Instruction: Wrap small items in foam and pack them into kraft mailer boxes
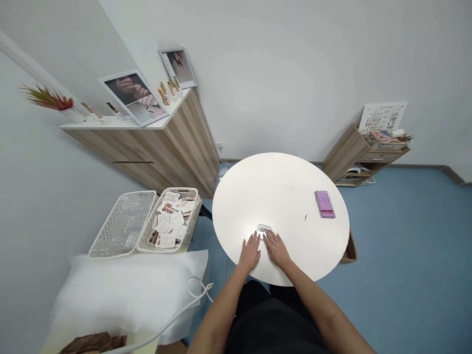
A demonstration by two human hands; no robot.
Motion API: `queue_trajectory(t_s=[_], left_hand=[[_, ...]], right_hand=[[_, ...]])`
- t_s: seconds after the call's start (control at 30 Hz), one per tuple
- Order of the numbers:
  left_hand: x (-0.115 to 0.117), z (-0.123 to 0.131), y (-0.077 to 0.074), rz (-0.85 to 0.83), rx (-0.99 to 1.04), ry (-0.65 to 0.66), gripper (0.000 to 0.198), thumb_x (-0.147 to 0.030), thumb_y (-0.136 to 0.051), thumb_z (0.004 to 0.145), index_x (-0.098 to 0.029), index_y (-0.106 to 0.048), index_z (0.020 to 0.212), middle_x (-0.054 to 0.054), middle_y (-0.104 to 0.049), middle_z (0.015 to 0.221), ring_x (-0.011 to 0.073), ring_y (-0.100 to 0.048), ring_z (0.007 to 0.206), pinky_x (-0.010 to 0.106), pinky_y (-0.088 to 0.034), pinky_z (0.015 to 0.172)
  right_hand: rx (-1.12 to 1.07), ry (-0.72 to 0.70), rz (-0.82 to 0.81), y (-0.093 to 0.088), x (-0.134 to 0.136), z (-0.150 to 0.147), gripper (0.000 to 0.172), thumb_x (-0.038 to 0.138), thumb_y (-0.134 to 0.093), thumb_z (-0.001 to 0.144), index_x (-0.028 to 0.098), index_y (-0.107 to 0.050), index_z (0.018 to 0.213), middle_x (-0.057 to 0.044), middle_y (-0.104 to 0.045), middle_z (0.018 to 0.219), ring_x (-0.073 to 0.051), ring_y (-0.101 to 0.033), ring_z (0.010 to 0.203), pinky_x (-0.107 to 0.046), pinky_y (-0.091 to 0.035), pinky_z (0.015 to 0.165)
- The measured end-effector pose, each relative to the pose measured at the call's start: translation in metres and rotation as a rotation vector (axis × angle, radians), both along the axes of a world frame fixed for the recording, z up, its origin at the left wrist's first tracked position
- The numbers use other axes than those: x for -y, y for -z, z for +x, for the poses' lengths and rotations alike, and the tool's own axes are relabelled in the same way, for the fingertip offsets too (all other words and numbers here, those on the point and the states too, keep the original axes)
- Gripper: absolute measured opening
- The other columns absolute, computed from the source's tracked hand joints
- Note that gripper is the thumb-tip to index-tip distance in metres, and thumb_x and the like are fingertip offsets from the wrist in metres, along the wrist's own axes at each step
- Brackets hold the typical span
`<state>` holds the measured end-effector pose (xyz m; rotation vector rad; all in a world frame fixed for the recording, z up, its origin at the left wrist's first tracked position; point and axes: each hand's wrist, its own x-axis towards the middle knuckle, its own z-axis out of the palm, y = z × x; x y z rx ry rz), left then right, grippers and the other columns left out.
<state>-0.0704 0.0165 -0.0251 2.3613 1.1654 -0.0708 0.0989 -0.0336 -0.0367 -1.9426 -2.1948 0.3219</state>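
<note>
Your black top [273,324] fills the bottom of the view, with both bare forearms reaching forward from it to the near edge of the round white table [283,187]. Down on your left, a brown item [92,344] is cut off by the frame, and a white cable [197,295] loops over a white cushion [125,295]. Beyond the cushion sit a white perforated basket [123,223] and, just beside it, a second basket [190,194] packed with printed cards [167,219]. Your left hand [250,253] and right hand [276,249] lie palm down near the table's edge, close together, fingers extended and slightly spread. Neither closes around anything, so your grip is open and flat. A small card-like packet [264,231] sits on the tabletop at your fingertips, between the two hands; your fingers partly cover its near edge, and its print is too small to read. You can't tell whether you're pressing on it. Well to the right of your hands, a blurred pink packet [324,204] lies near the table's far-right edge, with a tiny dark speck [305,218] between them. A cardboard box edge [351,250] pokes out beneath the table's right side, and the blue floor [405,246] extends beyond it.
</note>
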Motion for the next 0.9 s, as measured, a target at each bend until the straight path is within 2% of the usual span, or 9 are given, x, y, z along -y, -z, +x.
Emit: queue_trajectory(t_s=[0.17, 0.27, 0.4, 0.53, 0.63, 0.73, 0.9], left_hand=[[0.002, 0.001, 0.002, -0.002, -0.012, -0.004, 0.075, -0.017, -0.036, 0.088, -0.027, -0.004, 0.155, 0.005, -0.008, 0.163, 0.0276, -0.013, 0.149, 0.060, -0.015, 0.116], [0.001, 0.001, 0.000, -0.019, -0.029, -0.001, 0.073, -0.018, -0.035, 0.089, -0.027, -0.005, 0.155, 0.005, -0.008, 0.163, 0.0278, -0.012, 0.149, 0.061, -0.014, 0.116], [0.000, 0.000, -0.002, -0.041, -0.027, -0.011, 0.074, -0.021, -0.037, 0.088, -0.025, -0.007, 0.155, 0.006, -0.008, 0.163, 0.0288, -0.013, 0.149, 0.061, -0.014, 0.116], [-0.005, 0.006, 0.001, -0.058, 0.016, -0.060, 0.079, -0.024, -0.040, 0.087, -0.024, -0.002, 0.155, 0.008, -0.010, 0.162, 0.0282, -0.012, 0.149, 0.059, -0.010, 0.117], [-0.011, 0.022, 0.005, -0.060, -0.002, -0.183, 0.085, -0.033, -0.047, 0.085, -0.022, -0.001, 0.155, 0.012, -0.009, 0.162, 0.0314, -0.009, 0.149, 0.062, -0.007, 0.115], [-0.016, 0.044, 0.010, -0.042, -0.051, -0.329, 0.094, -0.049, -0.055, 0.082, -0.019, -0.006, 0.155, 0.018, -0.002, 0.161, 0.0383, 0.001, 0.148, 0.070, -0.004, 0.110], [-0.019, 0.068, 0.016, -0.043, -0.138, -0.404, 0.114, -0.070, -0.065, 0.067, -0.020, -0.011, 0.155, 0.020, 0.008, 0.160, 0.0451, 0.015, 0.144, 0.077, 0.004, 0.102]], right_hand=[[0.004, -0.011, -0.012, 0.000, 0.000, 0.000, 0.060, 0.008, -0.042, 0.088, 0.021, -0.038, 0.147, -0.012, -0.037, 0.153, -0.029, -0.030, 0.143, -0.054, -0.030, 0.112], [-0.012, -0.005, -0.008, -0.001, -0.003, 0.000, 0.055, 0.011, -0.042, 0.089, 0.020, -0.043, 0.143, -0.012, -0.041, 0.151, -0.029, -0.033, 0.141, -0.054, -0.029, 0.113], [-0.061, 0.060, 0.013, -0.002, -0.017, 0.002, 0.048, 0.017, -0.049, 0.087, 0.017, -0.047, 0.136, -0.016, -0.043, 0.148, -0.030, -0.035, 0.139, -0.052, -0.028, 0.113], [-0.093, 0.085, -0.053, -0.004, -0.038, 0.010, 0.056, 0.023, -0.060, 0.080, 0.015, -0.044, 0.133, -0.019, -0.047, 0.143, -0.032, -0.038, 0.135, -0.051, -0.032, 0.110], [-0.105, 0.044, -0.070, -0.010, -0.058, 0.027, 0.051, 0.022, -0.064, 0.076, 0.016, -0.048, 0.123, -0.016, -0.055, 0.130, -0.030, -0.049, 0.121, -0.045, -0.039, 0.104], [-0.102, 0.036, -0.025, -0.018, -0.084, 0.055, 0.041, 0.020, -0.062, 0.074, 0.018, -0.049, 0.113, -0.013, -0.057, 0.118, -0.028, -0.051, 0.108, -0.040, -0.045, 0.093], [-0.084, 0.008, 0.038, -0.025, -0.138, 0.102, 0.036, 0.018, -0.059, 0.075, 0.019, -0.047, 0.109, -0.013, -0.056, 0.112, -0.027, -0.050, 0.104, -0.039, -0.044, 0.091]])
